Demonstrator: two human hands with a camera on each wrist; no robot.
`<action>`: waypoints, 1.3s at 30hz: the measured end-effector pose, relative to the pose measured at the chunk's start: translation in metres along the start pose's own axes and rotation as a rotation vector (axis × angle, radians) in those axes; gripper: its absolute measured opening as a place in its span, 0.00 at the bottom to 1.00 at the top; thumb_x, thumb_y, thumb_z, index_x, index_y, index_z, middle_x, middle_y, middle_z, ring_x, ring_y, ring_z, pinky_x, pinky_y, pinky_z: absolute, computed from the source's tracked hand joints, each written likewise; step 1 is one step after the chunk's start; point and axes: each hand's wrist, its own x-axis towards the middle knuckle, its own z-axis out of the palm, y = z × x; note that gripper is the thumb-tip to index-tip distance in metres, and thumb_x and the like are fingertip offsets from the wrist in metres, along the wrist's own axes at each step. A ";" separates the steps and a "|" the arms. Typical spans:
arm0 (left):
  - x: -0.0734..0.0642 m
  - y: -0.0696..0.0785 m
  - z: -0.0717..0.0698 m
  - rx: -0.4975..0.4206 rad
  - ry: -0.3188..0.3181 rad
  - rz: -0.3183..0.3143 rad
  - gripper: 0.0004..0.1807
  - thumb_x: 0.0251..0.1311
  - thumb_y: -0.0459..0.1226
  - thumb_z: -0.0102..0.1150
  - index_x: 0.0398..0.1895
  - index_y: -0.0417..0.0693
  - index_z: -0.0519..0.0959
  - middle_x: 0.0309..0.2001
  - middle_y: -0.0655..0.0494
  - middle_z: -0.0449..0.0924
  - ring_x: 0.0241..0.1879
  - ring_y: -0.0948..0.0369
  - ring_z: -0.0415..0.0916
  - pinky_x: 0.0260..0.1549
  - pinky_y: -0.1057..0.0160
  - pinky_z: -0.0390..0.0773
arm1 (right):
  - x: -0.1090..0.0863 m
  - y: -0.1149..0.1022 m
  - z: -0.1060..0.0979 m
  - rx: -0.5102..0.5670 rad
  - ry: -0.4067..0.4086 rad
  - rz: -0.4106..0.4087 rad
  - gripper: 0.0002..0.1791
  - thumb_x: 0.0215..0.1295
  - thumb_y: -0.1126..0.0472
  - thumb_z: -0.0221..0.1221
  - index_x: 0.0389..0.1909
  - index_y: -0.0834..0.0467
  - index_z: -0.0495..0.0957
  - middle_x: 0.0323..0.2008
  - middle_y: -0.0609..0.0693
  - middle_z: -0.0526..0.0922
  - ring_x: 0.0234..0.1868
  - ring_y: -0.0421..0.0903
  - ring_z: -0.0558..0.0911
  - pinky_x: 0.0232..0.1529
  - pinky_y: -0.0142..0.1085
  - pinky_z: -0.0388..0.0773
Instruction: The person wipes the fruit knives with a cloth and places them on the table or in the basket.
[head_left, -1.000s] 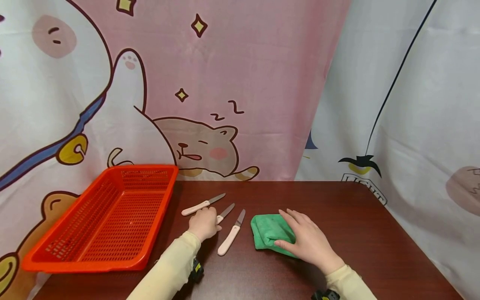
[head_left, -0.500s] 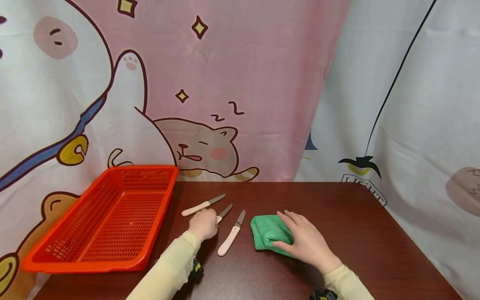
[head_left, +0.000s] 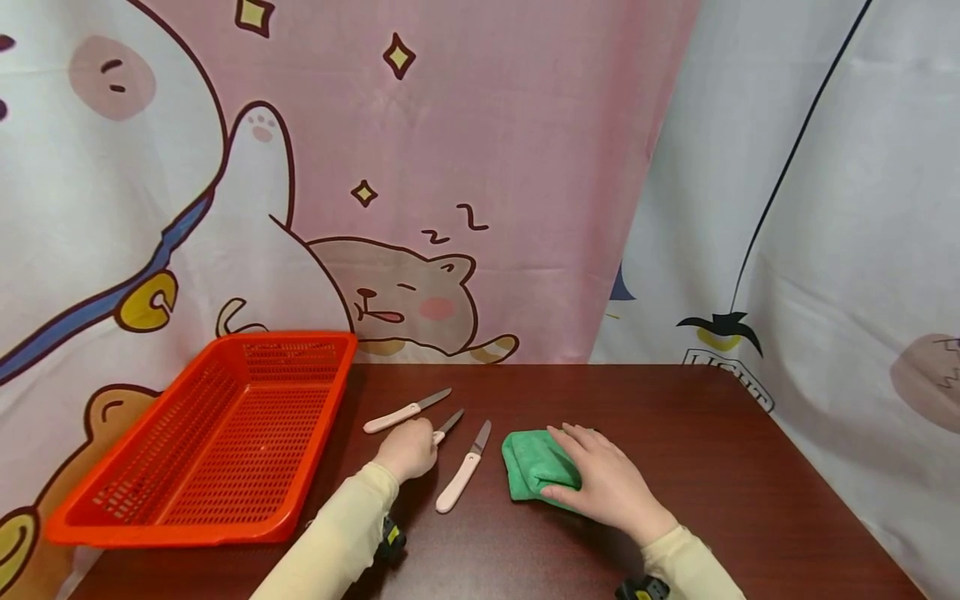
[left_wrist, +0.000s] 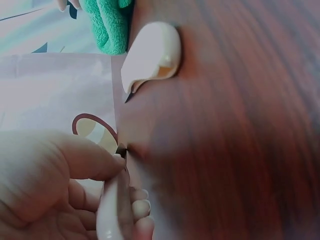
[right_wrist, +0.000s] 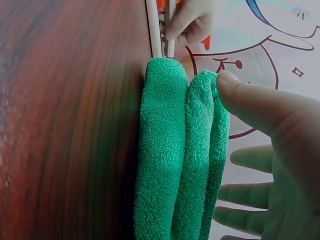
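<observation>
My left hand (head_left: 407, 450) pinches the pale handle (left_wrist: 113, 212) of the middle knife (head_left: 448, 423) between thumb and fingers; its blade points to the back right. One paring knife (head_left: 393, 418) lies just beyond that hand, another knife (head_left: 456, 487) to its right. A folded green towel (head_left: 536, 467) rests on the table farther right. Over the towel's right side is my right hand (head_left: 607, 483), its fingers extended and spread. In the right wrist view the thumb (right_wrist: 250, 100) is at the towel's upper fold, and the other fingers reach along its far side without curling round it.
An orange-red plastic basket (head_left: 187, 533) with perforated walls stands on the left of the dark wooden table (head_left: 510, 554). Behind the table hangs a printed pink and white curtain (head_left: 525, 167).
My right hand has slid a little to the left over the towel. The left hand and the middle knife's blade have shifted slightly left; the other knives and the basket stay put.
</observation>
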 end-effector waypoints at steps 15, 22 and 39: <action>-0.001 0.001 -0.002 -0.152 -0.006 0.000 0.07 0.67 0.28 0.54 0.29 0.37 0.71 0.22 0.51 0.69 0.22 0.56 0.68 0.26 0.59 0.72 | 0.002 -0.002 0.004 0.010 -0.062 0.023 0.44 0.53 0.39 0.70 0.68 0.56 0.71 0.63 0.62 0.74 0.62 0.63 0.73 0.57 0.63 0.69; -0.007 0.004 -0.011 -0.270 0.011 0.002 0.06 0.67 0.29 0.55 0.31 0.38 0.72 0.23 0.52 0.68 0.23 0.57 0.66 0.26 0.59 0.71 | 0.005 -0.005 0.003 0.002 -0.092 0.032 0.44 0.53 0.38 0.69 0.67 0.56 0.72 0.63 0.61 0.74 0.62 0.63 0.73 0.54 0.60 0.72; -0.023 0.009 -0.015 -0.719 0.018 -0.014 0.08 0.71 0.31 0.51 0.45 0.31 0.73 0.30 0.43 0.76 0.22 0.58 0.68 0.20 0.62 0.71 | 0.008 -0.005 0.012 0.000 -0.158 0.018 0.46 0.50 0.40 0.73 0.67 0.57 0.71 0.62 0.62 0.73 0.61 0.62 0.73 0.55 0.57 0.73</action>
